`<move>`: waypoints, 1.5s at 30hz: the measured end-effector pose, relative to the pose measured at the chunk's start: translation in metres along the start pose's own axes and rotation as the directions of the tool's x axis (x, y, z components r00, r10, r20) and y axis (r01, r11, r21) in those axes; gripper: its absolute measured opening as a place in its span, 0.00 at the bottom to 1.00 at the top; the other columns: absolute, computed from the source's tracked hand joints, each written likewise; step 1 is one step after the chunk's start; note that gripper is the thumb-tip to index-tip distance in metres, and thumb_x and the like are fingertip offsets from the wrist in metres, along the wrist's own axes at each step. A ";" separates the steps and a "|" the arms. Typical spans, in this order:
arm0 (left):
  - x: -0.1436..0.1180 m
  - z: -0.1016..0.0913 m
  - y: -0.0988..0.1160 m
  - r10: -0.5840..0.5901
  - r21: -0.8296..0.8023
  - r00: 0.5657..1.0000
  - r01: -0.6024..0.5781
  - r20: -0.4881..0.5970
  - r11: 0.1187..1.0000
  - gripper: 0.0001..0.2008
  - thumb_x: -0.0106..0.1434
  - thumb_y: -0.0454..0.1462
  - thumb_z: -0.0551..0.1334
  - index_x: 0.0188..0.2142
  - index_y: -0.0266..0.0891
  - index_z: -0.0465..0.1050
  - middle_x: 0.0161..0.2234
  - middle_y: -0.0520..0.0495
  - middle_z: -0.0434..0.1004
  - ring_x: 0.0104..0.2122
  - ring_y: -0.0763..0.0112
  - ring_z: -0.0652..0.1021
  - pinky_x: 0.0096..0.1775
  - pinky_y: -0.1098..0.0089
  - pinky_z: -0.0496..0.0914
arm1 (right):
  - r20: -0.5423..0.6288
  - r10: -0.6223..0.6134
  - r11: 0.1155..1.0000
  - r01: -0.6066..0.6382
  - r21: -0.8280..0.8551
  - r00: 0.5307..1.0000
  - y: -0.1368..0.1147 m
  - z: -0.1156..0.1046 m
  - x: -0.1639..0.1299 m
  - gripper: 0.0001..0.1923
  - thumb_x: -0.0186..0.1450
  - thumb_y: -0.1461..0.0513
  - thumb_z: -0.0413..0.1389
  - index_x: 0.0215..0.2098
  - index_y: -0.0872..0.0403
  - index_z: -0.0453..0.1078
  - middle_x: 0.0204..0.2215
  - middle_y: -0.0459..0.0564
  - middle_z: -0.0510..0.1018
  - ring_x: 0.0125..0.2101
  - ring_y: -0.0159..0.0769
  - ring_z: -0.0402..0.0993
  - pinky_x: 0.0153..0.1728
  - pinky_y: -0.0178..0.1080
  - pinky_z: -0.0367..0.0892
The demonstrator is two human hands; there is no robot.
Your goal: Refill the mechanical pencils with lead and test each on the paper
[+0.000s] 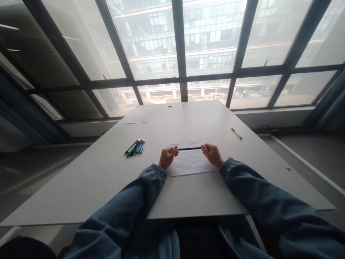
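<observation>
Slim black pen [189, 148] sits at centre frame, just below the middle, lying nearly level across the picture. Your left hand [168, 157] has its end at frame left pinched between thumb and fingers; your right hand [212, 154] has the other end pinched the same way. Both grips are closed on the pen, with the middle of the shaft bare between them. Behind it in view is a white paper sheet [191, 166]; clearance between pen and sheet cannot be told from this angle.

Surroundings: a bunch of pens [135, 147] lies left of centre on the white table [107, 190], well apart from your left hand. A yellow pen [236, 133] lies alone right of centre, beyond your right hand. More paper [137, 115] lies farther off, toward the upper left.

Handling notes, as judged: keep the pinch light and even at both ends, since a slim, smooth barrel may roll or slip. Match your wrist heights so the shaft remains level. Avoid dragging your cuffs over the sheet; it could crease or slide.
</observation>
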State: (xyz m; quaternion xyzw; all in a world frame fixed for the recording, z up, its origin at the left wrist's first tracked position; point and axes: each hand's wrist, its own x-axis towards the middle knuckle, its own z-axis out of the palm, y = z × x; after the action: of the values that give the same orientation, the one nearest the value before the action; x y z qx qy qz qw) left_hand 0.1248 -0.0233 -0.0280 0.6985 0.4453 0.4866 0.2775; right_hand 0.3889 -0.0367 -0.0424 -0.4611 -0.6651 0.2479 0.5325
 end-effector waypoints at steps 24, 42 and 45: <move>0.000 -0.001 0.000 0.014 0.032 1.000 -0.014 0.017 0.999 0.27 0.67 0.52 0.56 0.20 0.37 0.72 0.17 0.50 0.71 0.19 0.73 0.72 0.25 0.73 0.65 | 0.003 0.024 1.000 -0.024 0.001 1.000 -0.005 -0.001 -0.001 0.28 0.67 0.42 0.49 0.21 0.53 0.66 0.16 0.46 0.70 0.18 0.31 0.65 0.21 0.34 0.61; -0.001 -0.002 0.002 0.004 0.025 0.999 -0.005 0.040 1.000 0.28 0.66 0.54 0.57 0.19 0.36 0.73 0.16 0.49 0.71 0.19 0.73 0.72 0.25 0.73 0.66 | -0.001 0.011 1.000 -0.011 -0.021 1.000 -0.004 -0.002 0.000 0.28 0.69 0.43 0.48 0.20 0.53 0.65 0.16 0.45 0.70 0.18 0.31 0.65 0.22 0.34 0.60; -0.001 -0.002 0.003 0.004 0.026 0.999 -0.005 0.042 1.000 0.28 0.66 0.54 0.57 0.19 0.36 0.73 0.16 0.49 0.71 0.18 0.73 0.72 0.25 0.73 0.66 | 0.001 0.016 1.000 -0.016 -0.024 1.000 -0.004 -0.002 0.000 0.29 0.68 0.43 0.48 0.20 0.53 0.65 0.15 0.46 0.70 0.18 0.31 0.65 0.22 0.34 0.61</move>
State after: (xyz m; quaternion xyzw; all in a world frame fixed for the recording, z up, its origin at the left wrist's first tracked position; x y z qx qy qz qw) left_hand 0.1242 -0.0261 -0.0254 0.7130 0.4442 0.4667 0.2766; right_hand 0.3890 -0.0389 -0.0382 -0.4726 -0.6646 0.2444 0.5247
